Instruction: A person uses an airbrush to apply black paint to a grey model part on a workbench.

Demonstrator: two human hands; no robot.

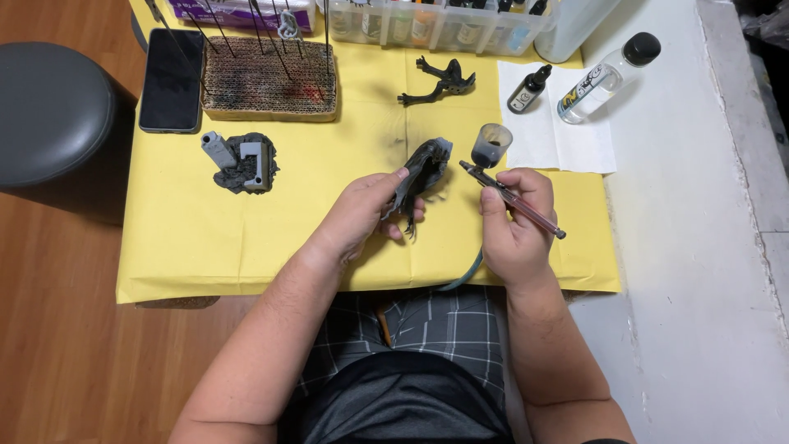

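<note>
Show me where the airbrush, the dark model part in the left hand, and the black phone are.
airbrush (514, 200): head view, on its pinkish barrel, held by the right hand (516, 232).
dark model part (425, 167): head view, on its upper body, held by the left hand (362, 215).
black phone (172, 80): head view, on the screen's middle.

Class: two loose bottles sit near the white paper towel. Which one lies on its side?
The larger clear bottle with the black cap lies tilted on its side, right of the small dark dropper bottle, which rests on the paper towel.
</note>
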